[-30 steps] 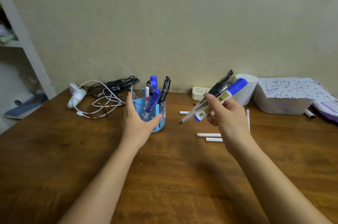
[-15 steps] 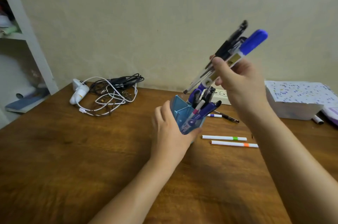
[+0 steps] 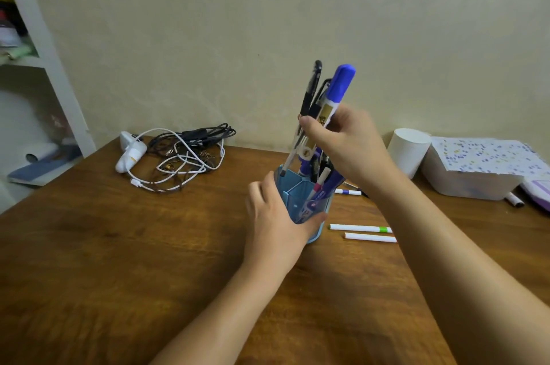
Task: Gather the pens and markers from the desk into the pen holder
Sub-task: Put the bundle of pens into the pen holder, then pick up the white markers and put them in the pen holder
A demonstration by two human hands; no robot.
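While the left hand (image 3: 278,215) grips the tilted blue pen holder (image 3: 306,204) on the surface (image 3: 119,260), the right hand (image 3: 342,144), clenched round a bundle of pens and markers (image 3: 324,102), should probably lower them tips-first into an open compartment before loosening.

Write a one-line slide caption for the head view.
Right hand lowers a bundle of pens into the blue holder gripped by the left hand.
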